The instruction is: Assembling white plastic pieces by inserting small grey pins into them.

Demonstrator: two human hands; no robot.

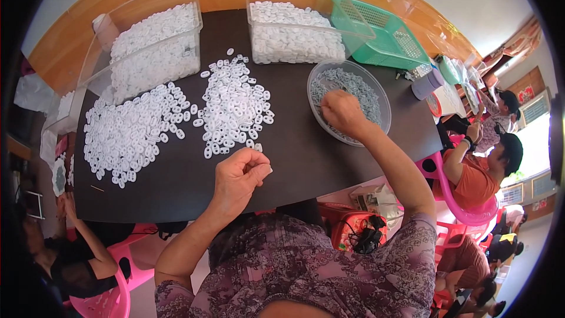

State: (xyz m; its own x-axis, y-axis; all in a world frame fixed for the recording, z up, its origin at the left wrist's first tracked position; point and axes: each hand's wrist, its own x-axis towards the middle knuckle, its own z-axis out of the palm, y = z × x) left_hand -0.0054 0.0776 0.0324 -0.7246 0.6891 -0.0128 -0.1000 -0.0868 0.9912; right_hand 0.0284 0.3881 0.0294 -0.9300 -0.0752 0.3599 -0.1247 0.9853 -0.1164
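Note:
My left hand [238, 179] is closed near the table's front edge, and a bit of a small white plastic piece shows at its fingertips. Just beyond it lies a heap of white oval two-holed plastic pieces [232, 103], and a wider heap of similar pieces [132, 132] spreads to the left. My right hand [341, 112] reaches into a round clear bowl [385, 122] of small grey screw-like parts [365, 91]. Its fingers are curled together over the parts; what they pinch is hidden.
Two clear bins, left [159, 41] and middle [297, 32], hold many white pieces at the back of the dark table [288, 171]. A green basket [385, 41] and a lidded purple container [427, 84] stand at the right. Other people sit on both sides.

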